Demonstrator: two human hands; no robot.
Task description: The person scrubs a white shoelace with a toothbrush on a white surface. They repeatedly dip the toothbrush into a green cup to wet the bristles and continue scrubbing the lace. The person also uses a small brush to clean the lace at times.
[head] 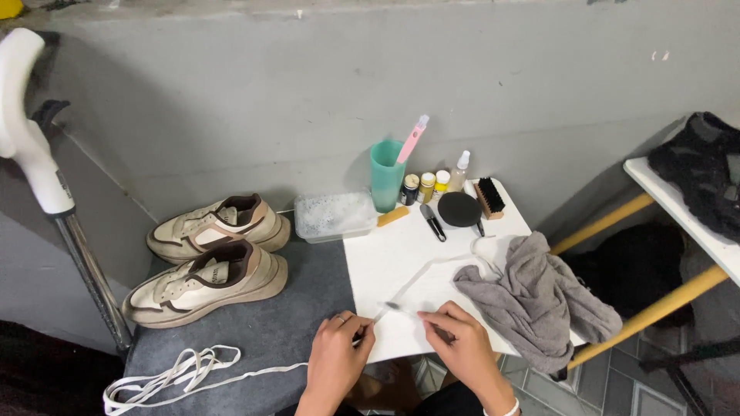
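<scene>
while left hand (337, 350) pinches white shoelace (416, 281) on white table (385, 262), right hand (455, 339) grips dark tool (441, 333).

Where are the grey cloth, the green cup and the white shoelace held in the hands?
grey cloth (532, 300), head view, middle of the crumpled folds.
green cup (385, 181), head view, its side wall.
white shoelace (420, 279), head view, flat stretch on the white table.

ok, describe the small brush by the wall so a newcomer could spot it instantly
Start at the white table against the grey wall. Along its back edge runs a row: a teal cup, small bottles, then a black round disc. The brush sits at the right end of that row, the only thing with a wooden back and black bristles.
</scene>
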